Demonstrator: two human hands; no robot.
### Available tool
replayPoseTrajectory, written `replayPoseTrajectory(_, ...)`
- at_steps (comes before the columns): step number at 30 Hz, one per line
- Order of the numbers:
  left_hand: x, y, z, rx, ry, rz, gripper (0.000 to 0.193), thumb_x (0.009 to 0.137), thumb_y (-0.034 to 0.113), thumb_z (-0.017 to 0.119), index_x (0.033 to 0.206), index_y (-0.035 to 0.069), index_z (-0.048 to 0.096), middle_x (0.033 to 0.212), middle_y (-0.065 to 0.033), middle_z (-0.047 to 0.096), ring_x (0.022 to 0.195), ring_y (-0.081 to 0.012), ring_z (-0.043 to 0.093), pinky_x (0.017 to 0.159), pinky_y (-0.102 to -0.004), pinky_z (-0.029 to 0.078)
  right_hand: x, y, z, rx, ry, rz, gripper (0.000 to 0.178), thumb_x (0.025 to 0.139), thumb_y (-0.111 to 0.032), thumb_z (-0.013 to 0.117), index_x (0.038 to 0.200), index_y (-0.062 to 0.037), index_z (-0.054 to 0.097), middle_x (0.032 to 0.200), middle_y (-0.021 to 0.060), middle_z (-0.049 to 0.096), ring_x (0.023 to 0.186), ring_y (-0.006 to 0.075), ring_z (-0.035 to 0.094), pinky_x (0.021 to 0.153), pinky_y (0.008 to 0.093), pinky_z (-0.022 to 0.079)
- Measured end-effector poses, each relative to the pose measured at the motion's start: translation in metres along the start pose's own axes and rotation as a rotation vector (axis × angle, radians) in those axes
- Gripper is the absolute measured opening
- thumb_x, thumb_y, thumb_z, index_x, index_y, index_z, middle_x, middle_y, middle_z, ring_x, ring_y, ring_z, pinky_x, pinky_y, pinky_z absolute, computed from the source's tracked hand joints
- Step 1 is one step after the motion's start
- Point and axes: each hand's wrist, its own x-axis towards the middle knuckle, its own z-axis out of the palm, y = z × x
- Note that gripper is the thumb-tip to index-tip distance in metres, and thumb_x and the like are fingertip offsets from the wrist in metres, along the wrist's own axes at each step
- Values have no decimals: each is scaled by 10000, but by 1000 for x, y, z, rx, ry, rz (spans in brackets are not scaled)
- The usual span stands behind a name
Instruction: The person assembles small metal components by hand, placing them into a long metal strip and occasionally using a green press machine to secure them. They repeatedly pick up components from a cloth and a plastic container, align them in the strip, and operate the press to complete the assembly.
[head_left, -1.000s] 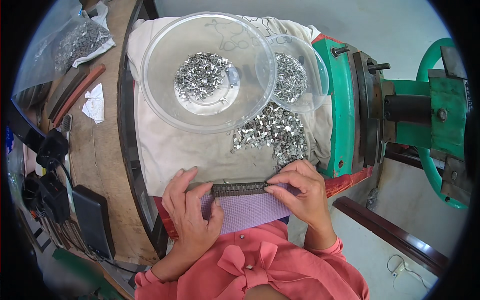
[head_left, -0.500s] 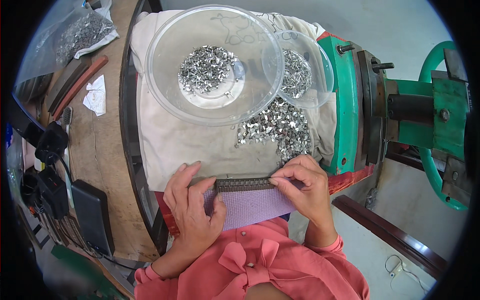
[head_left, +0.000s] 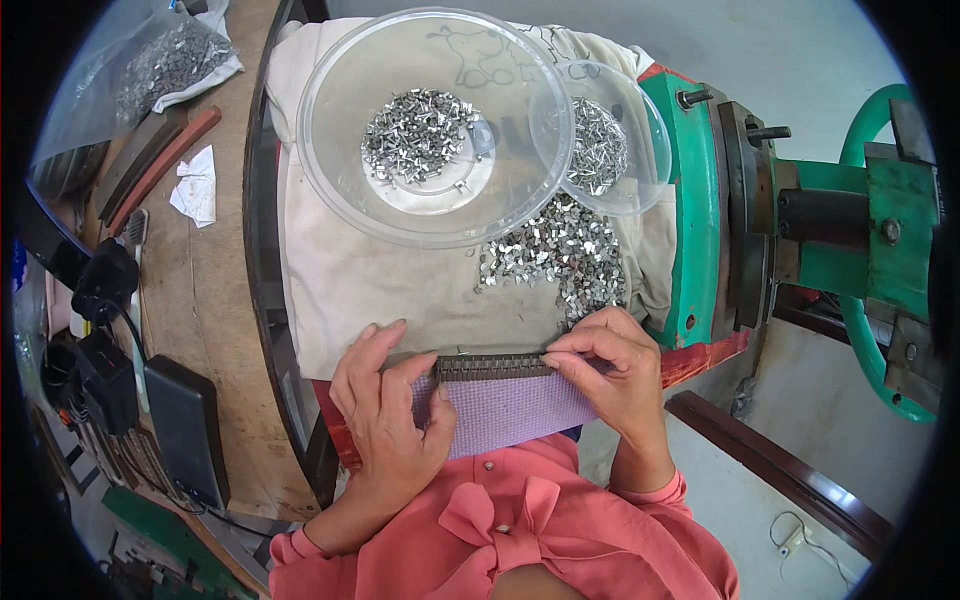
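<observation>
A dark slotted metal bar [head_left: 492,369] lies across a purple woven mat [head_left: 505,415] in front of me. My left hand [head_left: 390,410] is at its left end, with the index fingertip and thumb on either side of the end and the other fingers spread. At the right end, the thumb and index finger of my right hand [head_left: 610,365] are pinched together against the bar. Whatever sits between those fingertips is too small or hidden to make out. Beyond the right hand, loose small shiny metal pieces [head_left: 560,250] are heaped on a beige cloth [head_left: 345,285].
A large clear plastic bowl [head_left: 335,205] and a smaller clear bowl [head_left: 650,150] hold small metal pieces. A green machine with a handwheel [head_left: 860,330] stands at the right. On the wooden bench [head_left: 215,300] at left lie a toothbrush [head_left: 137,235], a black box [head_left: 185,430] and curved strips [head_left: 165,170].
Both hands keep almost the same pose on the bar. The whole view has shifted very slightly.
</observation>
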Motion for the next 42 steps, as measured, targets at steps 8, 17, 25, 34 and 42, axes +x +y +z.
replayPoseTrajectory(8,0,0,0,-3,4,-1,360,728,76,688,1083,47,633,1361,-158,522,1290,-423,453,1080,-515,325,2,2,-1,-110,21,-125,172,688,-109,871,832,-88,778,764,24,652,707,196,620,613,318,475)
replayPoseTrajectory(17,0,1,-2,-31,-5,-12,367,718,70,684,1080,47,632,1362,-162,520,1302,-421,442,1084,-517,316,-3,6,-6,-27,47,-242,167,684,-70,865,823,-66,772,765,34,687,706,190,634,633,317,475)
replayPoseTrajectory(25,0,0,-4,-82,-14,-20,394,705,107,800,1071,52,665,1355,-140,529,1314,-392,427,1083,-488,322,-21,16,-9,-17,213,-246,210,677,-28,851,865,-44,760,806,61,702,737,229,634,665,329,481)
replayPoseTrajectory(34,11,4,-9,-50,-41,-17,288,699,90,833,966,87,724,1312,-118,562,1272,-359,443,1058,-465,336,-33,15,6,-347,219,-323,371,595,-188,897,940,-108,787,845,2,646,856,233,561,769,368,421)
replayPoseTrajectory(42,12,2,-4,-55,-10,-1,297,672,106,862,942,99,740,1296,-113,577,1268,-353,450,1050,-465,341,-31,23,7,-331,271,-359,312,652,-193,882,940,-128,781,871,-27,672,863,210,575,812,369,391)
